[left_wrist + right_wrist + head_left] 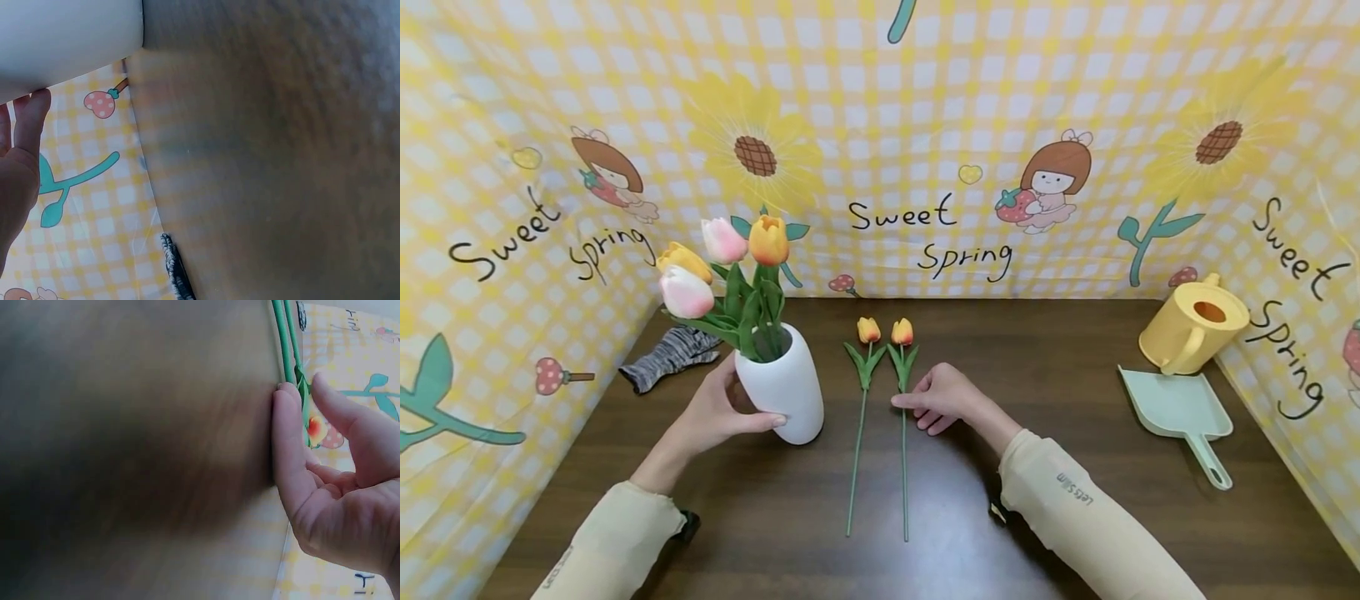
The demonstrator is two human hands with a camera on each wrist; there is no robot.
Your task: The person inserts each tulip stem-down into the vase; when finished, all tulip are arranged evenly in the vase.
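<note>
My left hand (724,408) grips a white vase (786,396) from its left side, the thumb across its front. In the left wrist view the vase (69,37) fills the top left corner, a fingertip at its edge. Several artificial tulips (730,258), pink, yellow and orange, stand in it and lean left. Two orange-yellow tulips lie side by side on the table, a left one (856,442) and a right one (905,467). My right hand (943,398) is at the right tulip's stem; in the right wrist view, a gap shows between thumb and forefinger around green stems (283,344).
A grey knitted glove-like cloth (673,358) lies behind the left hand. At the right stand a yellow watering can (1187,333) and, before it, a pale green dustpan (1176,404). Checked yellow cloth (887,150) walls in the brown table (1037,358) at back and sides.
</note>
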